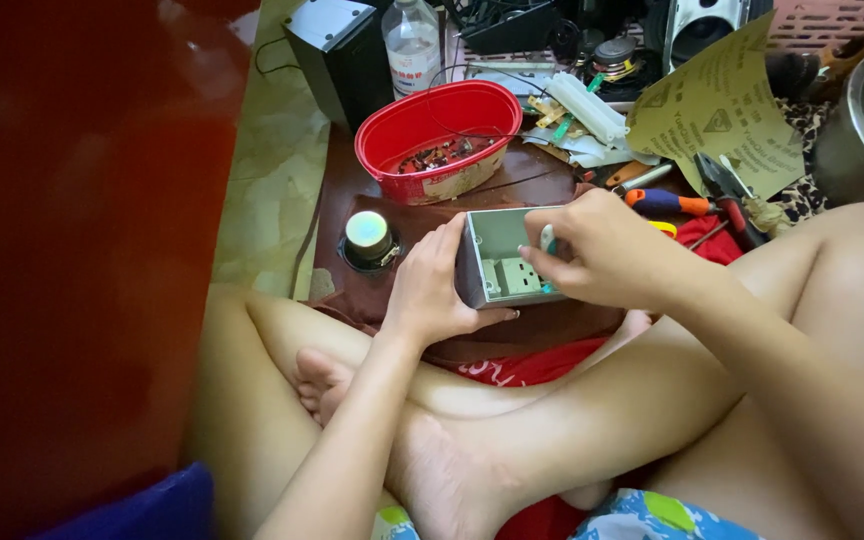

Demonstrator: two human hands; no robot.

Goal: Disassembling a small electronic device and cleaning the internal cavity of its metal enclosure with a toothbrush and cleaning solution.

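Crossed bare legs (512, 430) fill the near view. Above them both hands hold a small grey-green box (505, 262), open-sided, with pale socket-like inserts inside. The left hand (434, 285) wraps its left end, fingers curled over the top edge; the right hand (602, 252) pinches a small pale part at its opening. Farther off sits a red oval basin (439, 135), with an orange-handled screwdriver (670, 203) to the right
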